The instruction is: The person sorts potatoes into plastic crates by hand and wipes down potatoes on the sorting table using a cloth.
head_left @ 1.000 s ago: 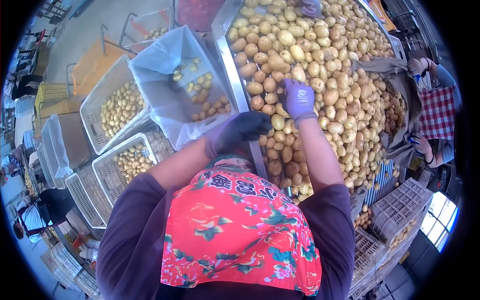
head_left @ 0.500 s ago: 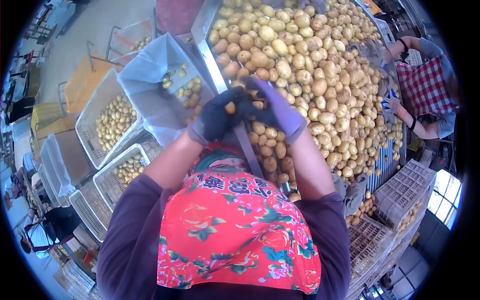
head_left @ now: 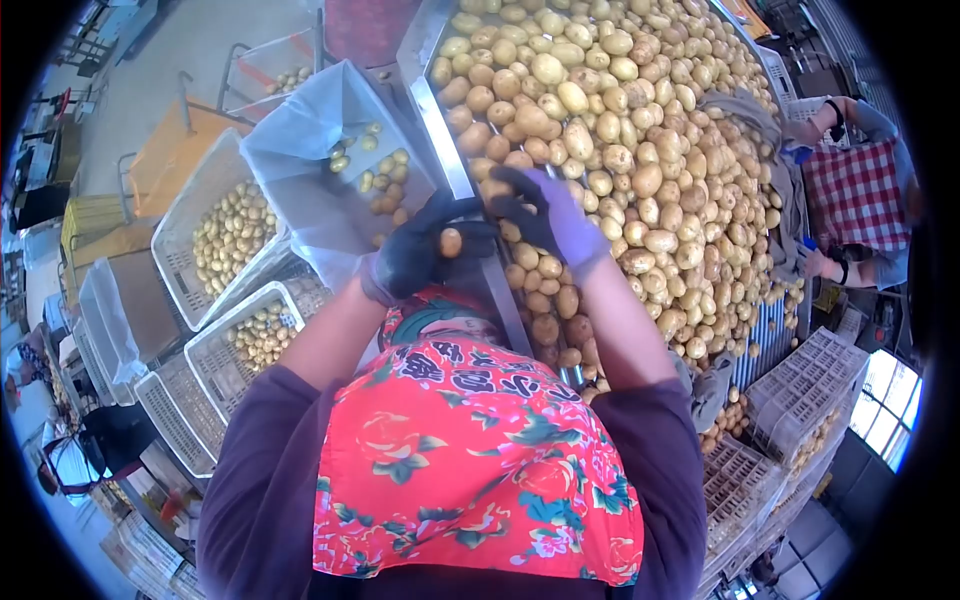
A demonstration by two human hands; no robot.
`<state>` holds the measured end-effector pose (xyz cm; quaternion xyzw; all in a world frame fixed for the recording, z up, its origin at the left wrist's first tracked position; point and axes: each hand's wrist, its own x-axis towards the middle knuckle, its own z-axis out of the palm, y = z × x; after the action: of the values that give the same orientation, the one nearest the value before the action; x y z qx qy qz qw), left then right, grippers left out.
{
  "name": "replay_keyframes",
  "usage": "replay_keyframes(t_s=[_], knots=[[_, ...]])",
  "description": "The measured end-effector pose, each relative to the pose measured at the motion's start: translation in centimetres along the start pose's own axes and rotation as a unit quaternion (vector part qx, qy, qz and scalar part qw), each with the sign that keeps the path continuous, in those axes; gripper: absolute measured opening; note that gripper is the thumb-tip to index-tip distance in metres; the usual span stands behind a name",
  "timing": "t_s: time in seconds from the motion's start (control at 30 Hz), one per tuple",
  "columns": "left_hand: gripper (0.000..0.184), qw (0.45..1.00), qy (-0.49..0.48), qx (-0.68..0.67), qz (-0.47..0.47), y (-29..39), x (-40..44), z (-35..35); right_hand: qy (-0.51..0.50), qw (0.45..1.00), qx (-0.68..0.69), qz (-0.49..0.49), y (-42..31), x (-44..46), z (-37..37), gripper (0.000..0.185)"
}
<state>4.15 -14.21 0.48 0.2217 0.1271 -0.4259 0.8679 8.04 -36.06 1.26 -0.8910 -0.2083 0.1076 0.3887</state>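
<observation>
My left hand [head_left: 425, 250], in a dark glove with a purple cuff, is turned palm up beside the table's metal edge [head_left: 440, 135]. A small brown potato [head_left: 451, 242] lies in it, with the fingers curled around. Just across the edge, my right hand [head_left: 545, 215], in a purple and black glove, has thumb and fingers curved around a potato [head_left: 495, 188] above the pile. Many potatoes [head_left: 650, 180] cover the sorting table. Left of my left hand stands a crate lined with pale blue plastic [head_left: 300, 190], holding several potatoes.
Two white crates of potatoes [head_left: 165, 245] [head_left: 210, 350] stand at the left. A co-worker in a checked apron [head_left: 855, 200] has both hands at the far right side, near a grey cloth [head_left: 790, 190]. Stacked crates [head_left: 810, 385] stand at the lower right.
My right hand has come back from the pile towards the table's edge, beside my left hand. My left hand has turned palm up, showing a potato. The co-worker's hands have shifted along the cloth.
</observation>
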Motion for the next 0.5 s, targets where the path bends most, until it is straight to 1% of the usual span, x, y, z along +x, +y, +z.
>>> replay_keyframes(t_s=[0.1, 0.17, 0.2, 0.3, 0.33, 0.4, 0.43, 0.47, 0.5], knots=[[0.050, 0.998, -0.023, 0.054, 0.034, -0.2, -0.5, 1.5, 0.044, 0.990, 0.111, -0.072, -0.1, -2.1, 0.8, 0.035], [0.048, 0.995, -0.005, 0.087, 0.043, -0.6, -0.8, -0.4, 0.078, 0.995, -0.030, -0.060, -0.4, -2.8, -1.2, 0.037], [0.047, 0.993, 0.005, 0.104, 0.050, -1.0, -0.9, -1.4, 0.037, 0.981, -0.179, -0.061, -0.3, -3.3, -1.4, 0.039], [0.039, 0.991, 0.071, 0.108, 0.045, -1.6, -0.5, -3.1, -0.012, 0.937, -0.347, 0.036, 0.3, -4.8, 2.9, 0.030], [0.038, 0.994, 0.042, 0.088, 0.056, -1.7, -0.5, -3.2, -0.025, 0.916, -0.396, 0.054, -0.2, -4.6, 4.0, 0.032], [0.036, 0.995, -0.011, 0.050, 0.086, -2.1, -0.7, -2.7, -0.036, 0.906, -0.415, 0.076, -1.4, -3.7, 3.9, 0.031], [0.033, 0.984, -0.019, 0.124, 0.128, -2.1, -1.1, -2.0, -0.040, 0.901, -0.423, 0.084, -1.9, -3.0, 3.8, 0.031], [0.032, 0.975, -0.039, 0.152, 0.156, -1.9, -1.7, -1.5, -0.013, 0.903, -0.426, 0.058, 1.0, -3.0, 5.0, 0.032], [0.032, 0.964, -0.058, 0.182, 0.183, -1.7, -2.2, -1.2, 0.025, 0.908, -0.417, 0.024, 1.8, -3.1, 4.9, 0.025]])
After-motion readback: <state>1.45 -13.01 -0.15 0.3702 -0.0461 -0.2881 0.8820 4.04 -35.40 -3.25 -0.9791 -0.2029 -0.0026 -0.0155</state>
